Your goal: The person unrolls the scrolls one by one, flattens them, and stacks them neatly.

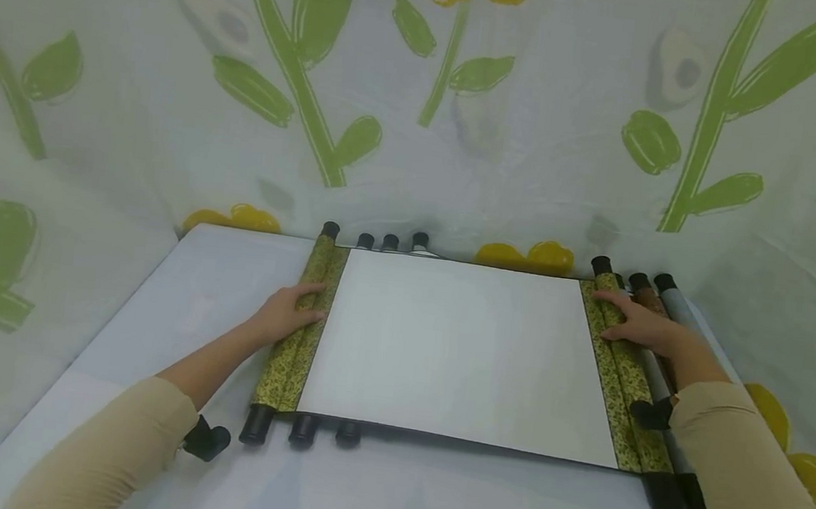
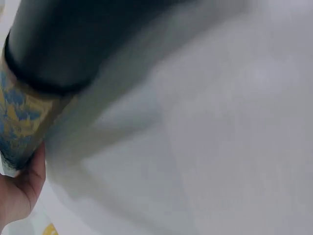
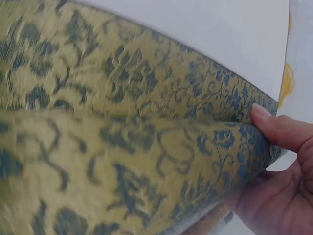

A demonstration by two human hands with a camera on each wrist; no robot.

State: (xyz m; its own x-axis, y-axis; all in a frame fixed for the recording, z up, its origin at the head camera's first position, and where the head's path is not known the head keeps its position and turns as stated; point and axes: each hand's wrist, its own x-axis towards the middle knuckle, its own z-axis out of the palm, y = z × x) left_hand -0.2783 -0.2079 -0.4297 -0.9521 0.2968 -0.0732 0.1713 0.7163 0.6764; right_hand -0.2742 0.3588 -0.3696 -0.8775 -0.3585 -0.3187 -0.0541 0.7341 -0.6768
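An unrolled scroll (image 1: 457,351) lies flat on the white table (image 1: 211,284), its blank white sheet between two gold-green brocade rolls with black end caps. My left hand (image 1: 290,308) lies over the left roll (image 1: 298,334), fingers curled across it. The left wrist view shows that roll's brocade (image 2: 22,122) and black cap (image 2: 73,39) next to my palm (image 2: 22,191). On the far part of the right roll (image 1: 623,368), my right hand (image 1: 632,320) grips the brocade. In the right wrist view the thumb (image 3: 279,129) presses the brocade (image 3: 122,122).
More rolled scrolls lie under the open one, with black caps showing at the near edge (image 1: 303,430) and far edge (image 1: 390,242). A brown scroll (image 1: 645,300) and a grey one (image 1: 675,303) lie at the right. Leaf-printed cloth (image 1: 423,107) hangs around the table.
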